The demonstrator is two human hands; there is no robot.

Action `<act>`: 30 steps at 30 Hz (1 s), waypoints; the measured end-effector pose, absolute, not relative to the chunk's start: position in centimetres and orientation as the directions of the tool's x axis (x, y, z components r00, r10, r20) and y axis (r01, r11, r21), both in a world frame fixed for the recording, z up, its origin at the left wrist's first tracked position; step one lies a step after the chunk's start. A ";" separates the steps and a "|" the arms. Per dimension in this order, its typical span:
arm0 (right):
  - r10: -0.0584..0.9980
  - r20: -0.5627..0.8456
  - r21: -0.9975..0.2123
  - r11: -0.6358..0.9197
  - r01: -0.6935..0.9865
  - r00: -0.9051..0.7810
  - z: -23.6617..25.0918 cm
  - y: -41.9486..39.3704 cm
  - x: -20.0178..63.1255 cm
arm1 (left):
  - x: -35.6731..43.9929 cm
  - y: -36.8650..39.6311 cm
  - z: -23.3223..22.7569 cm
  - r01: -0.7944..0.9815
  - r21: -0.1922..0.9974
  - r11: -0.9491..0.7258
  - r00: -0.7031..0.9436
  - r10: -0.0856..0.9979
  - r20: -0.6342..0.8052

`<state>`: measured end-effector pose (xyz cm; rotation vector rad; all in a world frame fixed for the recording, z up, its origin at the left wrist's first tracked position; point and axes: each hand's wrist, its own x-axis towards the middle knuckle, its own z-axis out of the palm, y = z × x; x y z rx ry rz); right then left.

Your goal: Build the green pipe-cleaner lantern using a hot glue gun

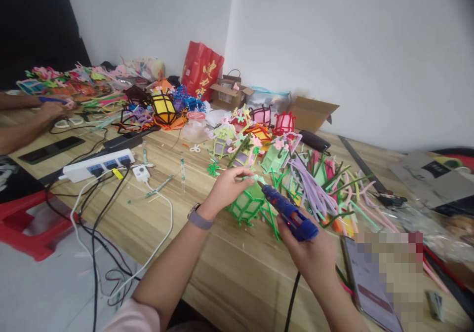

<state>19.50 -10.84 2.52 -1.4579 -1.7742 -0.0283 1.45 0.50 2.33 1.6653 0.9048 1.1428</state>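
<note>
A: Surface (pixel 229 273) first: pale wood grain is seen, and the green lantern (pixel 247 202) is set on it near the middle. What is placed around the lantern?

B: Behind the lantern, a crowd of finished lanterns (pixel 244 139) in yellow, red, pink and green is spread out. Right of the lantern, a loose heap of pipe cleaners (pixel 326 186) is piled. Far left of it, a white power strip (pixel 97 165) is laid with cables trailing off the edge.

A: And the hands?

B: The left hand (pixel 225 189) is rested on the lantern's top, fingers curled closed around its upper frame. The right hand (pixel 309 250) is kept just right of the lantern, fingers wrapped tight on a blue glue gun (pixel 289 212), whose nozzle is touched to the lantern's top corner.

A: Anything further off?

B: Well left of the lantern, another person's hands (pixel 50 110) are seen at the surface's far end, and a blue tool is gripped there.
</note>
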 end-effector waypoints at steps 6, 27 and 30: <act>0.811 0.585 -0.423 0.342 0.839 -0.036 2.8 -10.7 19.4 | 1.4 0.5 2.3 0.074 0.942 -0.326 0.315 0.904 0.288; 0.763 0.642 -0.270 0.323 0.907 -0.081 2.1 -10.7 19.3 | 1.4 0.4 2.4 0.070 0.948 -0.309 0.302 0.913 0.276; 0.760 0.645 -0.269 0.321 0.908 -0.078 2.1 -10.7 19.3 | 1.5 0.4 2.3 0.076 0.948 -0.309 0.296 0.915 0.274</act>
